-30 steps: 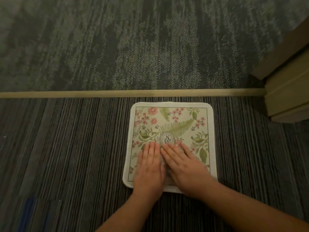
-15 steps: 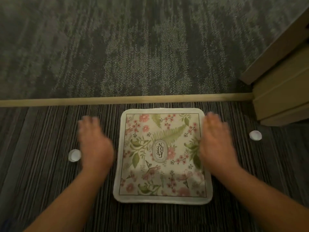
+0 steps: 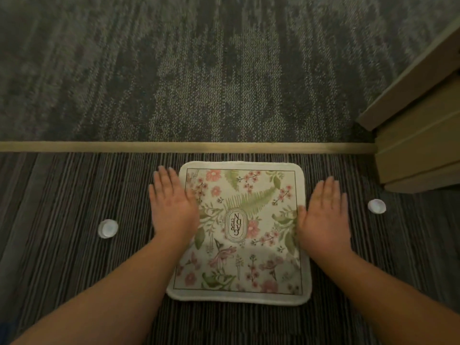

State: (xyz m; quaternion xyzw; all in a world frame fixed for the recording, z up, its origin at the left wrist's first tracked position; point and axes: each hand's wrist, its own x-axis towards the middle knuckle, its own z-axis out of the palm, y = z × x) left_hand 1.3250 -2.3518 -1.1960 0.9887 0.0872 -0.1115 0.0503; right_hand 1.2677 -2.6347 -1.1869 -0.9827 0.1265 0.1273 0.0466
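A square floral cloth (image 3: 239,260) with a white border and an oval label lies flat on the striped carpet. My left hand (image 3: 171,205) is flat with straight fingers, palm down, at the cloth's left edge, its thumb side overlapping the border. My right hand (image 3: 323,215) is flat too, at the cloth's right edge, with the thumb over the border. Neither hand holds anything.
A small white round cap (image 3: 107,228) lies on the carpet left of my left hand, another white cap (image 3: 376,206) to the right. A tan threshold strip (image 3: 174,146) runs across behind the cloth. A wooden door frame (image 3: 418,135) stands at the right.
Both hands pressed together on the cloth's middle, then swept apart to its sides. Since half a second ago the left hand has come back in to the cloth's left edge.
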